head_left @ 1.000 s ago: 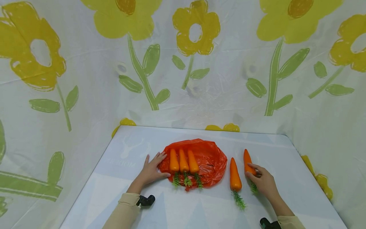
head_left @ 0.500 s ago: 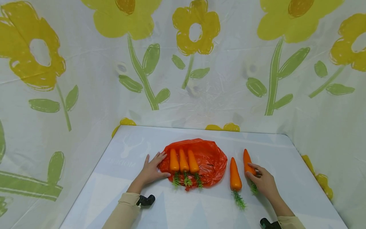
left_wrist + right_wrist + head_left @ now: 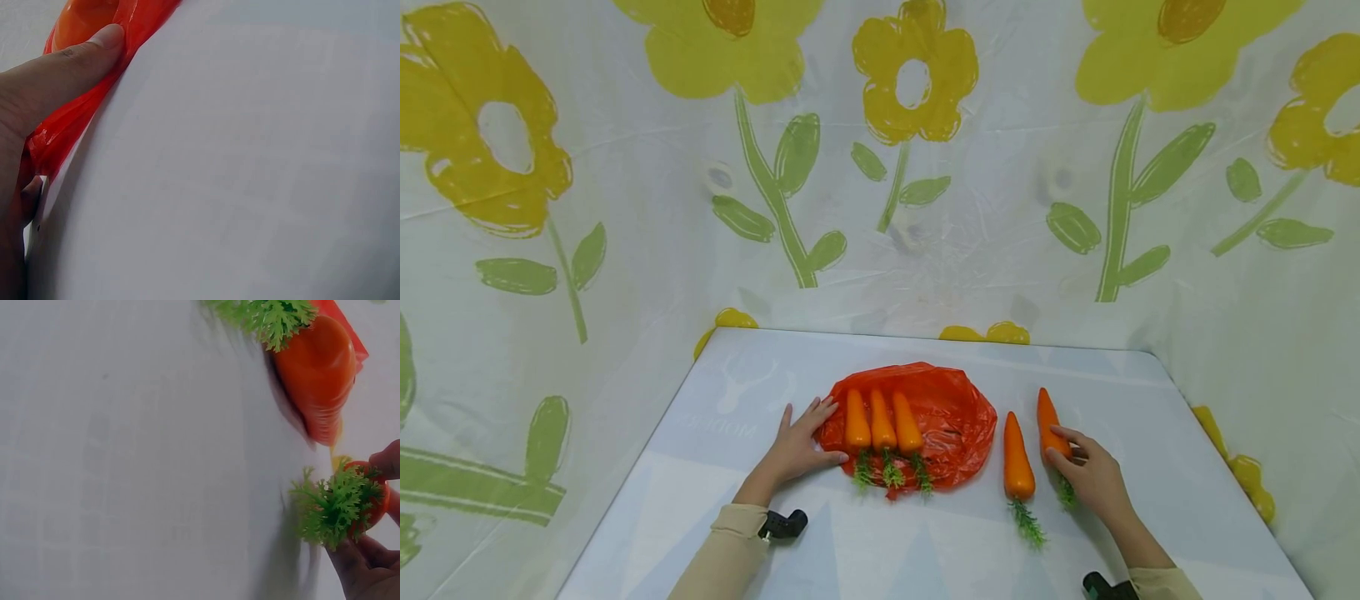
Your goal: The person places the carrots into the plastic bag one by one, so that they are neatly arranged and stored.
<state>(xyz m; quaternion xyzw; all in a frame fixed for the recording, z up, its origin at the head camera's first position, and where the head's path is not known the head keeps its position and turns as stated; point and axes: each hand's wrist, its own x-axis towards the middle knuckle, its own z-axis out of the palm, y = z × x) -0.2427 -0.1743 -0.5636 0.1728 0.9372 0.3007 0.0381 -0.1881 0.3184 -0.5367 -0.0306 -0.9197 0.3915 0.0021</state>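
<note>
In the head view, my left hand lies at the left edge of a red plastic bag, fingers spread and touching it. The left wrist view has the thumb pressing on the red plastic beside an orange carrot. Three carrots with green tops, one of them the middle carrot, lie side by side on the bag. My right hand grips another carrot around its thick end, between thumb and fingers. Its leafy top faces the right wrist camera. Left of that hand lies a loose carrot.
A pale table with faint triangle patterns holds everything. Behind it and at both sides hangs a white curtain printed with yellow flowers. A black wrist device sits on the left cuff, and another on the right.
The carrot in my right hand has tipped very slightly, its point a touch farther back. Both hands and the other carrots stay where they were.
</note>
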